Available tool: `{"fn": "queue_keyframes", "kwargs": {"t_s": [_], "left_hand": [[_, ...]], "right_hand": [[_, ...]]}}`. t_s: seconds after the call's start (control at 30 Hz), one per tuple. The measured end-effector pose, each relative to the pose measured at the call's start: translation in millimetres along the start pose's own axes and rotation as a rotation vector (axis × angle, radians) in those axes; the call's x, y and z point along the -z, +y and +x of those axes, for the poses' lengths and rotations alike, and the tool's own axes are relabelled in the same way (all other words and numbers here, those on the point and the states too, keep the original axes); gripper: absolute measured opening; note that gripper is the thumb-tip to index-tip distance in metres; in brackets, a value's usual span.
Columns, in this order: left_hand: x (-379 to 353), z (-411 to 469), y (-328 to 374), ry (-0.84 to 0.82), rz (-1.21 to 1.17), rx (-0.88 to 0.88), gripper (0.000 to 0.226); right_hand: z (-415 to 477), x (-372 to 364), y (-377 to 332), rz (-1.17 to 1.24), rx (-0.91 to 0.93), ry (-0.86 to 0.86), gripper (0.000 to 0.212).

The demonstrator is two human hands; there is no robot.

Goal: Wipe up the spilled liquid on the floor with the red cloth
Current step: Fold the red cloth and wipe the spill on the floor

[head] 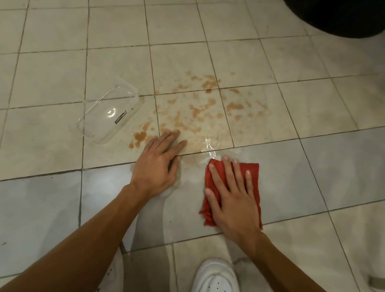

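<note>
1. Head view, looking down at a floor of pale square ceramic tiles (43, 77) with dark grout lines.
2. A spill of brownish liquid (196, 113) lies in scattered blotches and smears across the middle tiles. At its near edge a clear wet patch (210, 146) glints with reflected light.
3. A folded red cloth of nubbly fabric (253, 175) lies flat on the floor at the near edge of the spill, right of centre. It is roughly rectangular. Its long axis runs from the person outward, leaning slightly to the left. Its far short edge points at the glinting wet patch and just reaches it.
4. The right hand (232, 200) lies palm down on the red cloth. Its fingers are straight and spread wide, pressing the fabric to the tile, and they point away from the person along the cloth's length. Its fingertips lie at the cloth's far edge.
5. The left hand (158, 160) is flat on the bare floor, left of the cloth and apart from it. It holds nothing. Its fingers are straight and close together, slanting up and to the right, with the tips at the near edge of the brown blotches.
6. A clear rectangular plastic container (110, 115) rests on the floor left of the spill, its long axis slanting up to the right.
7. A white perforated shoe (214, 284) is at the bottom edge, below the right hand. Part of a second white shoe (112, 276) shows under the left forearm.
8. A large black rounded object (337, 3) fills the upper right corner. What it is cannot be told.
</note>
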State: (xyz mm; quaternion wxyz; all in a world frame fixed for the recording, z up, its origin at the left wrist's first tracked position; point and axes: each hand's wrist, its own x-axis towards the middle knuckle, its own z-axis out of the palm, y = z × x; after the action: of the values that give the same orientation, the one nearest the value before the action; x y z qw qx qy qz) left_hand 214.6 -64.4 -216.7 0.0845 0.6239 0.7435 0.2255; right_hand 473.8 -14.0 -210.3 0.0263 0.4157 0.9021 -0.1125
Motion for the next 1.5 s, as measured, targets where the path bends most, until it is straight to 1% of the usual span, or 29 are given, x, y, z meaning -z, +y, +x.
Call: {"fn": "queue_keyframes", "kwargs": {"t_s": [0.03,0.07,0.17,0.2,0.23,0.27,0.33,0.4,0.43,0.5,0.6,0.67,0.73,0.8,0.87,0.93,1.03,1.07,1.1,1.17,1.23,1.3,1.33,1.4,1.47,1.5], "left_hand": [[-1.0,1.6,0.7,-0.003,-0.006,0.005,0.047],[-1.5,3.0,0.7,0.0,-0.012,0.011,0.047],[-2.2,2.2,0.9,0.006,-0.015,0.019,0.047],[-2.7,1.4,0.3,0.004,-0.013,0.019,0.047],[-2.7,1.3,-0.4,0.002,-0.012,0.019,0.048],[-3.0,1.1,-0.9,0.004,-0.01,0.022,0.048],[-4.2,-0.1,0.5,0.022,-0.017,0.035,0.048],[-6.3,-1.0,3.7,0.046,-0.037,0.047,0.047],[-7.2,-0.6,5.5,0.053,-0.045,0.052,0.047],[-8.3,-1.1,7.3,0.052,-0.052,0.065,0.047],[-7.7,-0.6,5.8,0.056,-0.054,0.055,0.047],[-8.2,0.0,2.6,0.06,-0.05,0.042,0.047],[-9.1,-0.3,1.2,0.067,-0.04,0.038,0.046],[-9.6,-0.1,1.3,0.072,-0.037,0.039,0.046],[-10.2,0.1,3.5,0.071,-0.034,0.052,0.046],[-10.2,-0.3,5.1,0.067,-0.031,0.064,0.046],[-8.5,-0.2,4.0,0.065,-0.031,0.063,0.046],[-8.3,0.3,3.4,0.063,-0.029,0.058,0.046],[-7.9,0.2,2.8,0.063,-0.025,0.054,0.046],[-8.0,-0.5,3.1,0.069,-0.02,0.052,0.046],[-8.3,-0.5,5.0,0.082,-0.023,0.062,0.045],[-8.8,-0.6,8.8,0.088,-0.024,0.079,0.045],[-9.0,-0.6,10.2,0.092,-0.022,0.085,0.046],[-8.8,-1.7,10.7,0.092,-0.024,0.087,0.046],[-8.0,-0.4,9.1,0.083,-0.024,0.077,0.046],[-7.8,0.3,8.2,0.079,-0.021,0.074,0.046]], "right_hand": [[6.7,-2.4,-14.3,0.003,-0.047,0.017,0.068],[11.5,-4.1,-27.7,0.009,-0.057,0.031,0.068],[2.0,-5.2,-41.8,0.017,0.086,-0.01,0.068],[-6.2,-4.7,-36.5,0.017,0.12,-0.023,0.069],[-13.9,-4.0,-28.4,0.01,0.115,-0.023,0.069],[-18.3,-4.3,-19.5,-0.006,0.071,-0.001,0.07],[-14.1,-6.2,-8.3,-0.032,-0.074,0.046,0.072],[3.9,-8.3,-13.7,-0.024,-0.191,0.063,0.072],[13.7,-8.2,-21.5,-0.014,-0.214,0.06,0.072],[22.3,-8.3,-37.3,-0.004,-0.148,0.047,0.072],[3.0,-5.2,-37.8,-0.008,0.065,0.022,0.071],[-13.8,-2.2,-23.1,-0.011,0.091,0.021,0.071],[-15.8,-1.7,-9.8,-0.022,-0.014,0.064,0.072],[0.7,-4.5,-8.5,-0.02,-0.127,0.078,0.072],[24.6,-6.6,-18.6,0.002,-0.169,0.057,0.073],[36.0,-6.2,-29.8,0.013,-0.097,0.026,0.072],[17.8,0.5,-24.8,0.01,0.127,-0.039,0.07],[8.3,2.6,-16.6,0.014,0.166,-0.047,0.07],[1.0,3.9,-7.7,0.019,0.164,-0.04,0.071],[-1.2,3.7,5.0,0.007,0.048,0.003,0.071],[11.4,-0.7,2.0,-0.007,-0.085,0.044,0.07],[27.0,-3.1,-12.6,0.009,-0.145,0.033,0.07],[31.5,-3.4,-19.7,0.013,-0.125,0.018,0.07],[27.4,-3.2,-24.7,0.012,0.01,-0.02,0.07],[13.2,0.3,-15.1,0.005,0.148,-0.046,0.07],[5.9,2.0,-6.7,0.009,0.167,-0.052,0.071]]}}
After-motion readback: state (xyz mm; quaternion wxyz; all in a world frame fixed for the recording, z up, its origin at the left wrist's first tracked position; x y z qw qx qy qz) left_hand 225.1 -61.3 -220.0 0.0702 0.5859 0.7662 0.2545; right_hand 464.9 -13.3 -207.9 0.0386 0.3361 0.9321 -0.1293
